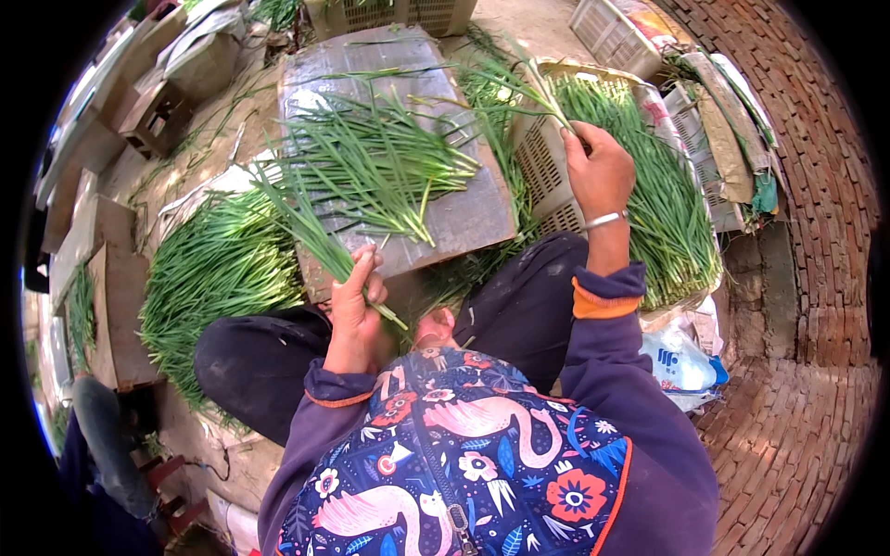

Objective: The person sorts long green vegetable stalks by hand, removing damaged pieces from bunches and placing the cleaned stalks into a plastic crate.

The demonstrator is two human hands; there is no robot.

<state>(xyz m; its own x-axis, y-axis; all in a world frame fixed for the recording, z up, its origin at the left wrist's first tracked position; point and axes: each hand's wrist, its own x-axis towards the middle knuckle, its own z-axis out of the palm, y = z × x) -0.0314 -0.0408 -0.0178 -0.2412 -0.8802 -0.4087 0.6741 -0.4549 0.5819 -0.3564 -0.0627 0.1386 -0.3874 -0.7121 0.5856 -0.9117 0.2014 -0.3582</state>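
Note:
My left hand [356, 306] grips a small bunch of garlic chives [313, 233], the pale stem ends sticking out below the fist towards my lap. Raised beside the plastic crate, my right hand [599, 167] pinches a few chive stalks [549, 90] between thumb and fingers, their tips spreading up and left. A loose pile of chives [379, 163] lies on the plastic-covered board [473, 229] before me, most stem ends facing right. To my left rests a large heap of chives [215, 271].
The slotted plastic crate [542, 163] at my right holds many chives [646, 194]. Another crate [389, 15] stands beyond the board. At far right is a brick wall [827, 208], with a plastic bag [681, 365] near my elbow. Another person's leg [108, 431] shows at lower left.

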